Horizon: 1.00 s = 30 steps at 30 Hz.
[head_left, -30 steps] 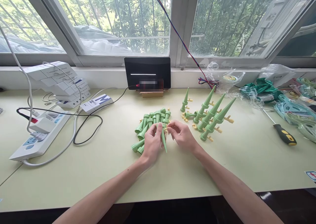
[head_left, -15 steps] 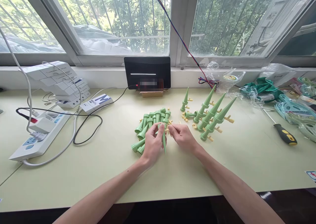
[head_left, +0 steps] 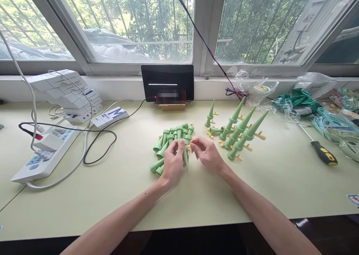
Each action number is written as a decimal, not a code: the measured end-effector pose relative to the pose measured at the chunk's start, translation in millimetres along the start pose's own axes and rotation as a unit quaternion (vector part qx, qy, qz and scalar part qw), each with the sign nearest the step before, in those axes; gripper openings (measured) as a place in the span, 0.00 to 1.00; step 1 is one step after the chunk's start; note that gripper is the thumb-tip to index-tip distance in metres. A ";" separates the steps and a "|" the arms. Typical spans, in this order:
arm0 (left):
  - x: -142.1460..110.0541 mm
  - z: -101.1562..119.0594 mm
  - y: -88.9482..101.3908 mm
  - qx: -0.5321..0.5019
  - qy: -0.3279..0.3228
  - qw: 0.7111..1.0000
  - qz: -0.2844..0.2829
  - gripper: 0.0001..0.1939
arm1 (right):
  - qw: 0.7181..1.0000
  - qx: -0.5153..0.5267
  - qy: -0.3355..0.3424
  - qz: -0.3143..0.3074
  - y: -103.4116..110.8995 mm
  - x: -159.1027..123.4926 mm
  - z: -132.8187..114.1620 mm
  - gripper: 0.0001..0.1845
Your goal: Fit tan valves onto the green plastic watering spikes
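My left hand [head_left: 174, 159] is closed around a green plastic watering spike [head_left: 186, 160], its pointed end tilted down toward me. Close on the right, my right hand [head_left: 206, 152] pinches a small yellow valve [head_left: 189, 148] at the side of that spike; whether the valve is seated in it I cannot tell. Behind my left hand lies a pile of green spike parts [head_left: 168, 137], partly hidden by the fingers. To the right, several green spikes with yellow valves [head_left: 243, 129] stand upright on their wide ends.
On the left are a power strip [head_left: 50, 161], cables and stacked white boxes [head_left: 67, 94]. A black tablet [head_left: 168, 77] leans at the back. A screwdriver [head_left: 324, 152] and plastic-wrapped items [head_left: 333, 124] lie on the right.
The held spike has tilted slightly, its tip shifting a little right and up. My right fingers have shifted slightly at the yellow valve. The pile and standing spikes have stayed put.
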<state>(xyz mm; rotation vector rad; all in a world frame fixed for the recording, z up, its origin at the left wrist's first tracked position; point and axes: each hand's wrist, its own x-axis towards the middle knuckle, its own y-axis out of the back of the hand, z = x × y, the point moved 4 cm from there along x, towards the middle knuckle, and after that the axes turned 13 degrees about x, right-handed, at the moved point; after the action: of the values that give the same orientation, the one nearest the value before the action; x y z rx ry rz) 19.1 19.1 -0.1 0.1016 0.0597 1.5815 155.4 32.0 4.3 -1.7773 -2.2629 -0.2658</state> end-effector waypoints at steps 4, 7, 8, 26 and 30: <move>1.3 -0.8 0.9 -0.010 0.016 1.000 0.004 0.20 | 1.000 0.025 -0.006 -0.002 -0.4 -0.1 0.0 0.13; 0.7 -0.4 1.2 -0.004 0.003 1.000 0.009 0.20 | 0.999 0.051 -0.012 -0.004 -1.1 -0.4 2.1 0.12; 0.3 -0.4 1.2 -0.002 -0.002 1.000 0.010 0.20 | 0.998 0.057 -0.013 -0.001 -1.0 -0.5 2.8 0.12; -0.7 -1.8 -0.6 -0.029 0.027 0.999 0.002 0.20 | 1.000 -0.004 0.005 0.000 -1.4 -1.0 -1.4 0.14; 0.9 -3.3 0.2 -0.045 0.047 0.998 0.002 0.20 | 1.000 -0.021 0.004 -0.005 -1.2 0.2 -0.4 0.13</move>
<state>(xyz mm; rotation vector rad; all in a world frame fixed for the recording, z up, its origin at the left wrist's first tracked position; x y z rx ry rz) 18.6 20.1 -3.4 -0.0433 0.0605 1.5898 154.2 31.8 4.8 -1.7837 -2.2765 -0.3244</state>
